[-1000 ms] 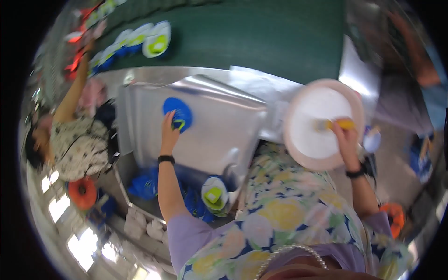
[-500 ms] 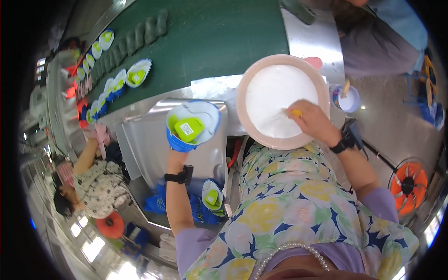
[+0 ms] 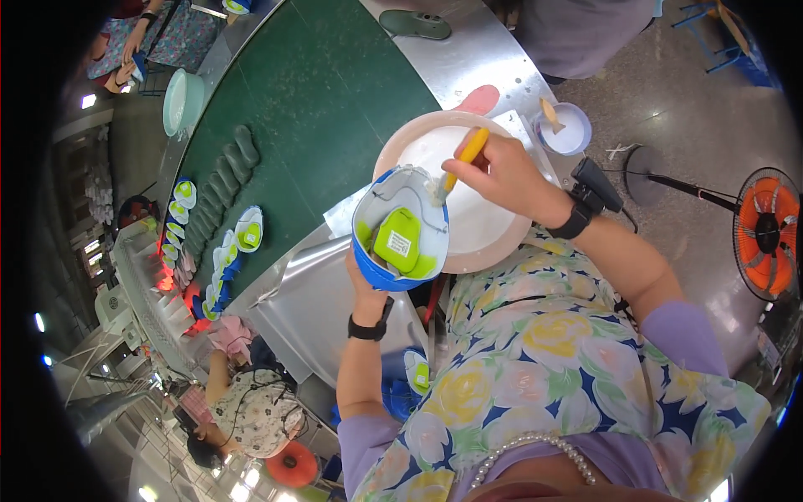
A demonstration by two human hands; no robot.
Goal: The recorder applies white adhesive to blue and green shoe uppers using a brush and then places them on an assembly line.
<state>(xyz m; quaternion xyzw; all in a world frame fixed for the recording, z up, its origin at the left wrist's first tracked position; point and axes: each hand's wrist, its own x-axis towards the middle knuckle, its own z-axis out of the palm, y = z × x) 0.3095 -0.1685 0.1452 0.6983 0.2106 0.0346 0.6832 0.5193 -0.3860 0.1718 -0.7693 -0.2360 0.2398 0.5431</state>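
since half a second ago the shoe piece [image 3: 400,240] has come up and over toward the bowl [image 3: 493,226], and the brush [image 3: 458,164] has swung from the bowl's middle to the shoe's rim; a second ago the left hand was out at the metal tray.

left hand [image 3: 361,283] grips the shoe piece from below, fingers closed on its blue underside, thumb side hidden, so the open face with the green insert tilts up to the camera. it sits just left of the bowl, overlapping the bowl's near-left rim in this view; whether they touch i cannot tell.

right hand [image 3: 504,178] is closed on the yellow brush handle in a pinch, knuckles over the bowl. the brush runs from upper right at the fingers down to lower left, and its tip meets the shoe's upper right edge, on the white lining. so the shoe lies down and left of the right hand, along the brush's own line, and the shoe's long axis runs roughly top to bottom, slightly crossing the brush. the right hand is the nearer to the bowl, the left alone carries the shoe.

beyond lie a green belt [image 3: 318,109] with a row of shoe pieces [image 3: 242,234], a small cup [image 3: 565,128], a fan [image 3: 765,234] and another worker [image 3: 251,410] lower left.
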